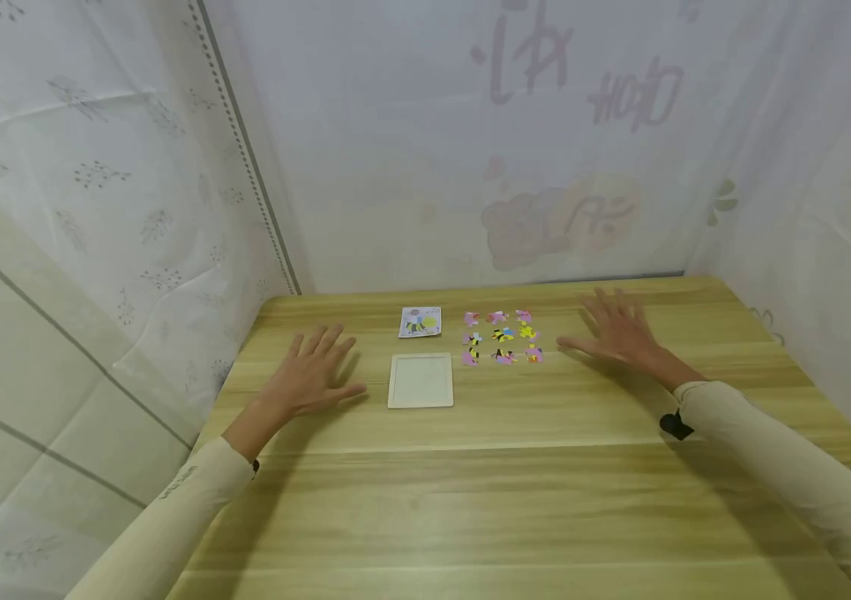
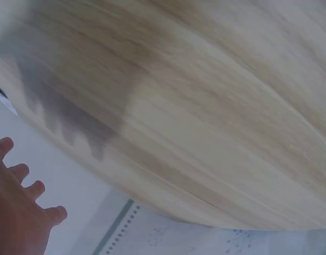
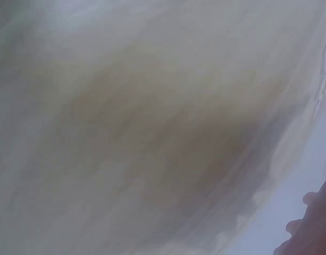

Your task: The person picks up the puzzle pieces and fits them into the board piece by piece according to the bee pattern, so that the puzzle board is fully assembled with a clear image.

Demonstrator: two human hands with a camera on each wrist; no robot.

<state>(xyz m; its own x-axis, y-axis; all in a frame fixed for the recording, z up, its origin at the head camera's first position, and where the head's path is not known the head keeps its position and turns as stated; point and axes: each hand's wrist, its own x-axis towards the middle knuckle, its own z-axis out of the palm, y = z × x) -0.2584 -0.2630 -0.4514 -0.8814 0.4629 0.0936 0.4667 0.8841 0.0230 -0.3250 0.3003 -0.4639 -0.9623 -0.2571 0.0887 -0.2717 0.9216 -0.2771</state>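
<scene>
My left hand (image 1: 305,379) is spread above the left side of the table, fingers straight and holding nothing. Right of it lies a pale square puzzle tray (image 1: 421,381) with a raised rim. Behind that tray is a small picture card (image 1: 421,322) showing a bee. Several pink, yellow and black jigsaw pieces (image 1: 503,336) lie apart in rows to the card's right. Beyond them, my right hand (image 1: 618,333) is spread too, with its thumb pointing toward the pieces. Part of the left hand (image 2: 22,207) shows in its wrist view; the right hand (image 3: 314,228) is mostly cut off in its own.
The wood-grain table (image 1: 425,517) reaches back to a printed curtain (image 1: 395,167). More patterned cloth (image 1: 95,208) hangs along the left, and flowered cloth (image 1: 838,167) hangs on the right. A black strap end (image 1: 675,426) hangs at the right wrist.
</scene>
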